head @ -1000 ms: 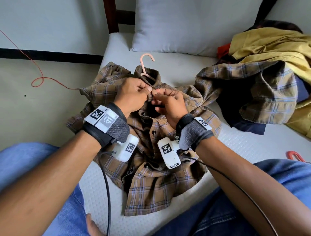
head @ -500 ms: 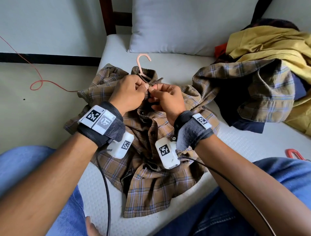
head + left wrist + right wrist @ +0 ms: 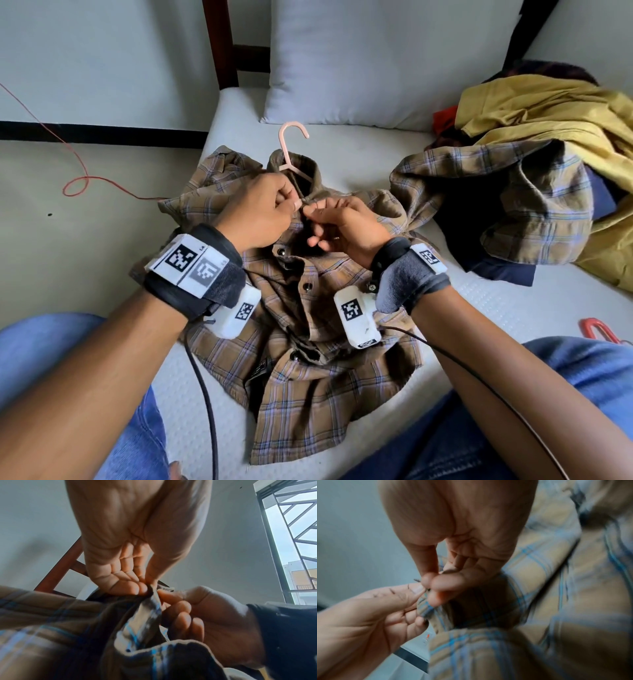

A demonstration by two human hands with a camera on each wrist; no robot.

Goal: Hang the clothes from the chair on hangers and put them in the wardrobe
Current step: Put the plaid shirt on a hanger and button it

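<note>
With the plaid shirt (image 3: 301, 342) lying on the bed (image 3: 496, 308) over the pink hanger (image 3: 291, 150), the left hand (image 3: 260, 212) and right hand (image 3: 346, 226) have kept pinching its collar edges together, apparently fastening the top button before hanging.

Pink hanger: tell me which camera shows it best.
The head view. The pink hanger shows its hook and neck above the plaid shirt collar. Neither wrist view shows the hanger; they show only fingers and cloth.
</note>
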